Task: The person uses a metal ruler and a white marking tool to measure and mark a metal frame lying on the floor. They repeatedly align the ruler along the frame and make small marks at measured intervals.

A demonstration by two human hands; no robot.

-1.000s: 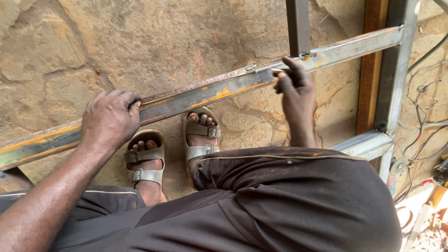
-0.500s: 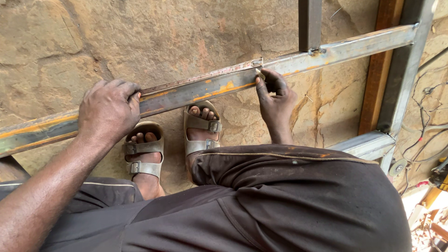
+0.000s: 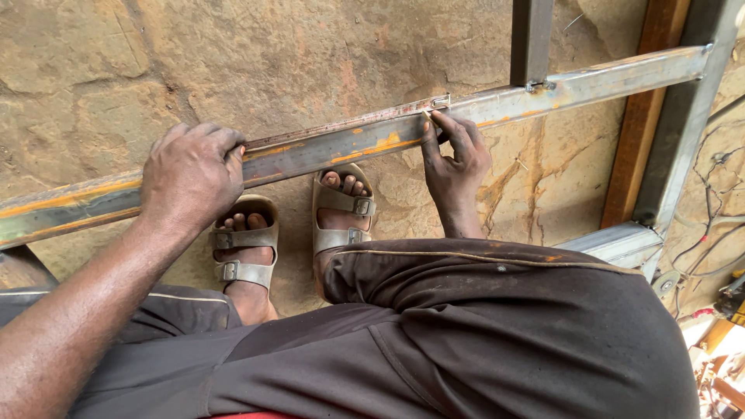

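Left hand (image 3: 190, 174) grips the rusty, orange-streaked steel bar (image 3: 341, 143); farther along it, right hand (image 3: 454, 155) pinches what seems a small marker against it

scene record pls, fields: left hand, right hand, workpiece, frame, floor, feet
left hand: left hand clamped over the top of the metal bar
right hand: right hand with fingertips on the bar's near face, pinching a small thin item, too small to tell
workpiece: long rusty rectangular bar, orange streaks, slanting up to the right
frame: bar meets a grey upright; steel frame post at right
floor: rough stone floor
feet: two sandals under the bar
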